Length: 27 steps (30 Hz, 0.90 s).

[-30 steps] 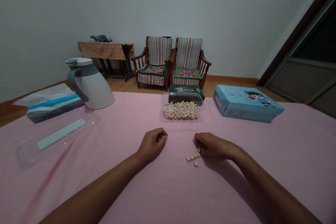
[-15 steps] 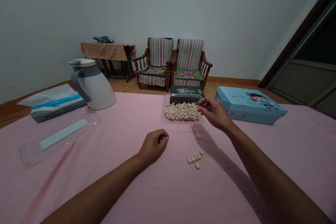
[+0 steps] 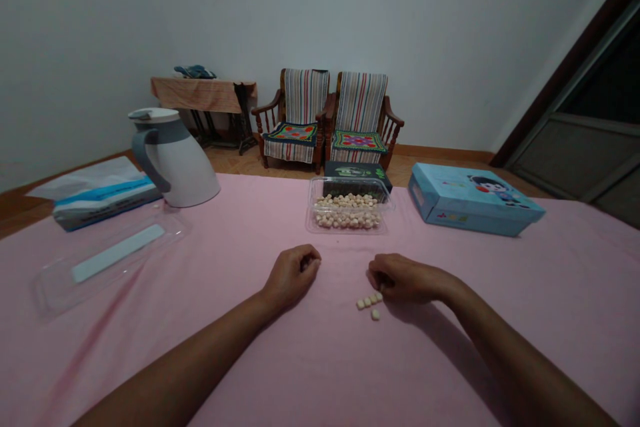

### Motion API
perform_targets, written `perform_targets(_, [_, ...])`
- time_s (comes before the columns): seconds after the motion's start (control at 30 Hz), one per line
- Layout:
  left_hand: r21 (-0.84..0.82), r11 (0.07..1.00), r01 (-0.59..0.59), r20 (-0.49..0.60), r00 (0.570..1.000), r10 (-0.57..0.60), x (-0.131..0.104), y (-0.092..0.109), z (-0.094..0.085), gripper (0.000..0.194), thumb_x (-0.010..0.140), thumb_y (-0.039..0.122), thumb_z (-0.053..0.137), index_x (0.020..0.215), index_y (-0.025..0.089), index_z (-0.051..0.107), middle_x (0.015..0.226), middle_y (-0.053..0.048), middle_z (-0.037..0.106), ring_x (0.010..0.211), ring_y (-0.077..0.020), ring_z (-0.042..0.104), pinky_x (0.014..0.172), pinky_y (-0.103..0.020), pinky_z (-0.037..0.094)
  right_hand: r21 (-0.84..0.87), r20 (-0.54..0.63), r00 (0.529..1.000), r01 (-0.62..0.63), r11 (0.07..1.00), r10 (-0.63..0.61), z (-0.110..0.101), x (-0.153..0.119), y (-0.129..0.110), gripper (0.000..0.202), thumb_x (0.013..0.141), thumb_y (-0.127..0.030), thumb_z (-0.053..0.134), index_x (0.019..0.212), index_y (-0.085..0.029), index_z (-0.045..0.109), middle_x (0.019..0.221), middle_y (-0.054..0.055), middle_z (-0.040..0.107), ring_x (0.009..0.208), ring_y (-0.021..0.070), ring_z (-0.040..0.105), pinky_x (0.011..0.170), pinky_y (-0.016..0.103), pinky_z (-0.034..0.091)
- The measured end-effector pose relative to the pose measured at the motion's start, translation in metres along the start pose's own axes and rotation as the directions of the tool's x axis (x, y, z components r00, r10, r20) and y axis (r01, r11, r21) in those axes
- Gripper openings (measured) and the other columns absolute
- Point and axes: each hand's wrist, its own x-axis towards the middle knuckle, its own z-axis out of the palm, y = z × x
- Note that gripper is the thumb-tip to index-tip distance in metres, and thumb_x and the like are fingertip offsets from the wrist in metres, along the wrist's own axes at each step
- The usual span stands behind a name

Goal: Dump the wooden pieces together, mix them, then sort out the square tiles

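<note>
My right hand (image 3: 403,278) is low over the pink cloth, fingers curled down and pressed together at the far end of a short row of small cream-coloured pieces (image 3: 369,301). Its fingers hide whatever may be in them. One loose cream-coloured piece (image 3: 375,315) lies just nearer to me than the row. My left hand (image 3: 291,275) rests on the cloth to the left, loosely closed, its inside hidden. Beyond both hands stands a clear plastic box (image 3: 320,229) holding many more of the same pieces (image 3: 347,211).
A clear plastic lid (image 3: 55,291) lies at left, near a tissue pack (image 3: 105,203) and a white-grey jug (image 3: 187,170). Behind the plastic box is a dark box (image 3: 357,172); to its right is a light blue box (image 3: 475,203). Two armchairs (image 3: 327,107) stand beyond the table.
My right hand has come back from the plastic box's right side, down toward me to the row of pieces. It now covers the row's far end. My left hand has stayed in place.
</note>
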Motion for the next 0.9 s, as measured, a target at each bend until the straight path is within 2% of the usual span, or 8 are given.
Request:
perform_targets(0.1, [-0.004,1.000,-0.005,0.004,1.000,0.005,0.000,0.000,0.000,0.013,0.079,0.020,0.052,0.075,0.014,0.063,0.062,0.001,0.058,0.058,-0.0105,0.050,0.055,-0.020,0.036,-0.008,-0.024,0.998,-0.061,0.998,0.061,-0.015,0.008,0.001,0.015,0.065,-0.007,0.049,0.071,-0.016,0.059,0.072,0.002,0.060,0.064,0.0118,0.049,0.056,0.021,0.033])
perform_targets(0.2, [0.001,1.000,-0.007,0.007,1.000,0.007,0.000,-0.002,0.000,0.013,0.079,0.020,0.051,0.076,0.014,0.063,0.062,0.001,0.057,0.057,-0.0102,0.049,0.055,-0.020,0.035,0.015,-0.193,0.977,-0.087,0.996,0.088,-0.041,0.023,-0.001,0.015,0.065,-0.005,0.051,0.073,-0.015,0.059,0.071,0.002,0.060,0.063,0.0114,0.051,0.056,0.021,0.034])
perform_targets(0.33, [0.009,1.000,-0.012,0.006,1.000,0.012,-0.001,-0.004,0.001,0.013,0.079,0.020,0.051,0.076,0.015,0.063,0.062,0.001,0.057,0.057,-0.0103,0.049,0.055,-0.020,0.035,0.149,-0.623,0.776,-0.006,0.989,0.098,-0.070,0.045,-0.010,0.020,0.071,-0.008,0.052,0.088,-0.016,0.059,0.088,0.005,0.062,0.072,0.0124,0.056,0.062,0.022,0.041])
perform_targets(0.43, [-0.001,1.000,-0.009,0.007,1.000,0.009,0.000,-0.002,0.001,0.013,0.079,0.020,0.051,0.075,0.015,0.063,0.062,0.001,0.057,0.057,-0.0104,0.049,0.055,-0.021,0.035,0.233,-0.711,0.693,0.077,0.969,0.116,-0.075,0.048,-0.016,0.021,0.075,-0.012,0.053,0.094,-0.017,0.059,0.092,0.005,0.063,0.073,0.0129,0.058,0.064,0.023,0.044])
perform_targets(0.53, [0.001,1.000,-0.003,0.008,1.000,0.003,0.000,0.001,0.000,0.013,0.078,0.020,0.052,0.074,0.015,0.063,0.061,0.001,0.057,0.057,-0.0105,0.049,0.056,-0.021,0.036,0.201,-0.584,0.807,0.040,0.979,0.087,-0.066,0.038,-0.018,0.014,0.075,-0.010,0.050,0.083,-0.016,0.059,0.079,0.003,0.063,0.067,0.0122,0.057,0.061,0.023,0.041])
perform_targets(0.67, [0.010,1.000,-0.003,0.007,1.000,0.003,0.001,0.001,0.000,0.012,0.078,0.019,0.052,0.074,0.015,0.063,0.062,0.001,0.058,0.058,-0.0105,0.050,0.056,-0.021,0.036,0.074,-0.164,0.986,-0.021,0.997,0.033,-0.042,0.016,-0.018,0.018,0.068,-0.005,0.050,0.080,-0.015,0.059,0.077,0.003,0.062,0.065,0.0115,0.053,0.057,0.021,0.037])
perform_targets(0.77, [0.017,1.000,-0.011,0.012,1.000,0.011,0.000,0.000,0.000,0.013,0.079,0.020,0.051,0.075,0.015,0.063,0.062,0.001,0.058,0.058,-0.0105,0.050,0.056,-0.021,0.036,0.004,0.052,0.998,-0.042,0.999,0.042,-0.023,0.003,-0.020,0.019,0.066,-0.009,0.054,0.082,-0.015,0.060,0.078,0.003,0.061,0.065,0.0116,0.050,0.055,0.021,0.034])
perform_targets(0.9, [0.018,1.000,-0.019,0.014,1.000,0.019,0.000,-0.002,0.000,0.014,0.079,0.021,0.050,0.076,0.015,0.063,0.063,0.001,0.058,0.058,-0.0105,0.050,0.056,-0.021,0.036,-0.028,0.087,0.995,-0.054,0.998,0.056,-0.003,-0.004,-0.018,0.019,0.063,-0.012,0.055,0.081,-0.017,0.058,0.080,0.003,0.060,0.066,0.0122,0.048,0.054,0.021,0.032])
